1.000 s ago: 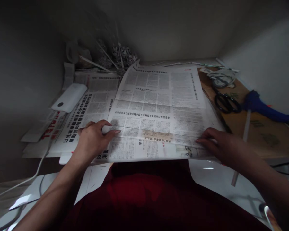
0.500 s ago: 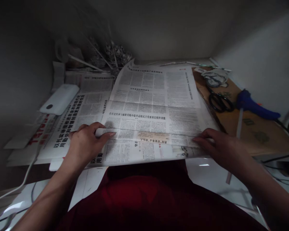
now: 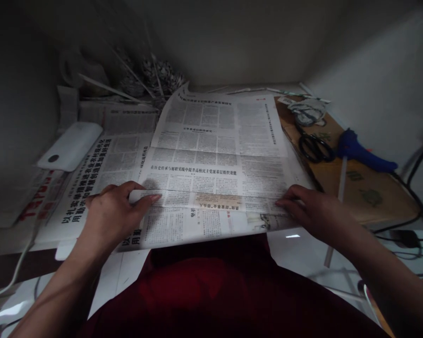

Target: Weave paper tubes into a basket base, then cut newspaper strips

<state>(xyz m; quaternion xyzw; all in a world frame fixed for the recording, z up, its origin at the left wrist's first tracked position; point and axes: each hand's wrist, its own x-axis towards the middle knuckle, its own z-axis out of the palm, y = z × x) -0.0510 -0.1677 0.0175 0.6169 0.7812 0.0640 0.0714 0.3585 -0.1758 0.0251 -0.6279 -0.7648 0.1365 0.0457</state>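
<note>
A printed newspaper sheet lies in front of me, with a narrow strip of its near edge folded over. My left hand pinches the left end of that fold between thumb and fingers. At the right end, my right hand pinches the same fold, its fingertips pressed together on the paper. Beneath the sheet and out to the left spreads another newspaper with large black headlines.
On the left sits a white device with a cable. Right, on brown cardboard, lie black-handled scissors, a blue glue gun with a glue stick, and crumpled paper. Rolled-paper flowers stand at the back.
The whole view has shifted slightly, so things appear further left. Both hands keep their pinch on the folded edge, and the fold looks much the same.
</note>
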